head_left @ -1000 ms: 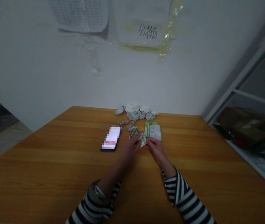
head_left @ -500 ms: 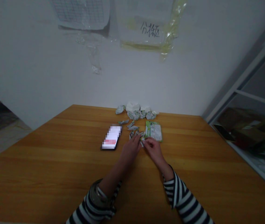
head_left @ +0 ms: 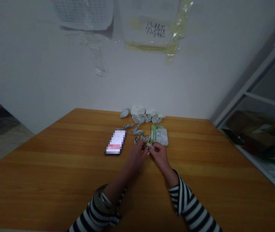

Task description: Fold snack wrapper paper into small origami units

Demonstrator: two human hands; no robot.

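My left hand and my right hand meet over the table, fingers pinched. Between them is a small white-and-green wrapped piece, perhaps a candy, partly hidden by the fingers. Right beyond the fingertips lie several small wrapped pieces with printed white-and-green wrappers. A green-and-white printed packet lies flat just past my right hand.
The wooden table reaches a white wall. Against its back edge sit crumpled printed wrappers and white paper. A phone with a lit screen lies left of my hands. A shelf with boxes stands at the right.
My fingers have shifted slightly around the small wrapped piece, and a white end of it now shows at my right fingertips. The things lying on the table have not moved.
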